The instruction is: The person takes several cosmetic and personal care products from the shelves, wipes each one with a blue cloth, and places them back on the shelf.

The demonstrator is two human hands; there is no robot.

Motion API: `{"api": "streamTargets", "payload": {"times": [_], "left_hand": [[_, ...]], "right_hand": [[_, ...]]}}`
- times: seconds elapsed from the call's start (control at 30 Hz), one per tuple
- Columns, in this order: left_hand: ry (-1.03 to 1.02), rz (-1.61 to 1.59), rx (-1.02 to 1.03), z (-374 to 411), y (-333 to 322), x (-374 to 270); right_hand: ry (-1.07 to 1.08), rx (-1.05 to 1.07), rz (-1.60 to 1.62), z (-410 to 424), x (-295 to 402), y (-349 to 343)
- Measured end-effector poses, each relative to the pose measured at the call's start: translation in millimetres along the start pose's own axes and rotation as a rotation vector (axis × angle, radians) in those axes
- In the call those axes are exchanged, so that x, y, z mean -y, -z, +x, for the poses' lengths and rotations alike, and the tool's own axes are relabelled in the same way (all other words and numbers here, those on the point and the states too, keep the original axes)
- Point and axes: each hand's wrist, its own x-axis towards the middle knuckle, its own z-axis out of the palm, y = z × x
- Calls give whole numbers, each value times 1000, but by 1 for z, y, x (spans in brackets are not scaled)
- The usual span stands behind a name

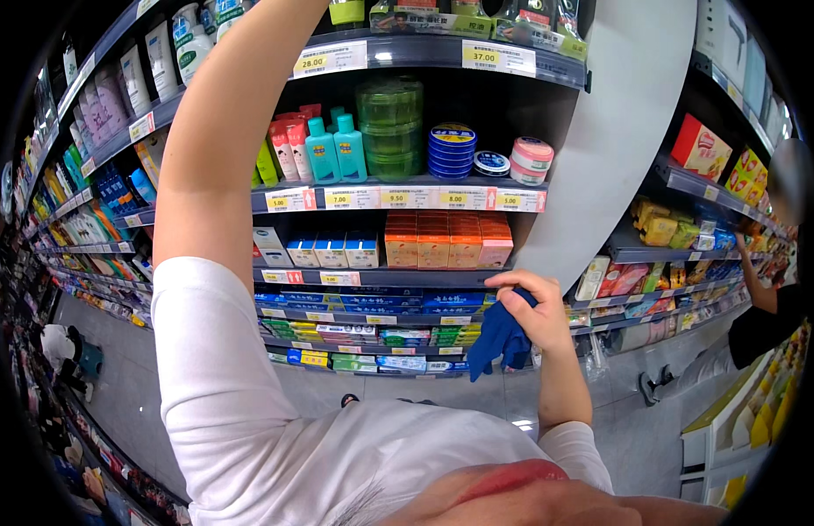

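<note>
My left arm reaches up past the top edge of the view, so my left hand is out of sight. My right hand (538,306) pinches a crumpled dark blue cloth (502,335), which hangs down from my thumb and fingers. Its index finger extends to the left, close to the edge of the shelf (420,277) with the small boxes; whether it touches cannot be told. Just above stand orange cartons (433,243) and white-and-blue boxes (331,250). One shelf higher are teal bottles (336,150), stacked green tubs (389,128), blue round tins (452,151) and pink jars (531,160).
Lower shelves carry toothpaste cartons (407,338). A pale grey pillar (611,131) stands right of the shelving. Further right, a person in black (762,329) reaches to another shelf. Another person in white (58,345) is low in the left aisle. The floor (124,394) is grey tile.
</note>
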Motion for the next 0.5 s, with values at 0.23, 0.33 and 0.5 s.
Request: {"api": "streamTargets", "payload": {"times": [0.23, 0.33, 0.5], "left_hand": [[134, 177, 79, 9, -6, 3], [193, 310, 122, 11, -10, -5], [128, 556, 2, 5, -24, -8]], "right_hand": [[-3, 31, -6, 0, -3, 0], [-24, 37, -3, 0, -2, 1], [16, 46, -17, -3, -2, 3]]}}
